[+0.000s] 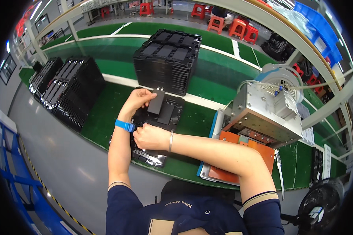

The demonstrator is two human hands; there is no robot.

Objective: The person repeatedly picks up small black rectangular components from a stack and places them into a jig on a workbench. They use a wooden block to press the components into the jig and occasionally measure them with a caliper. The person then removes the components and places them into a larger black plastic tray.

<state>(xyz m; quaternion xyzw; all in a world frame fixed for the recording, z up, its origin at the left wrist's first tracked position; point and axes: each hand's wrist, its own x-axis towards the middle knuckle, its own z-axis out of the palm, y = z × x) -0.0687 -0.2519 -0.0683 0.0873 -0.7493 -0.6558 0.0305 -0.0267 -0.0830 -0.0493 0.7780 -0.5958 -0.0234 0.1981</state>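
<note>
My left hand [137, 100], with a blue strap round its wrist, pinches the upper end of a flat black rectangular block with small metal tabs [156, 102]. The block is over a black plastic tray [179, 105]. Beside it in the tray lies a similar black block [166, 114]. Nearer to me, my right hand [150, 137] is closed over the tray's left-middle part, its fingers curled; whatever they may hold is hidden. A shiny, clear-looking piece [155, 158] shows at the tray's near end.
A tall stack of black trays [166, 64] stands beyond my hands, with more tray stacks [72, 92] at left. To the right, a metal press-like machine [259, 113] sits over an orange plate [231, 168] on the green bench [96, 125]. A black fan [321, 203] stands lower right.
</note>
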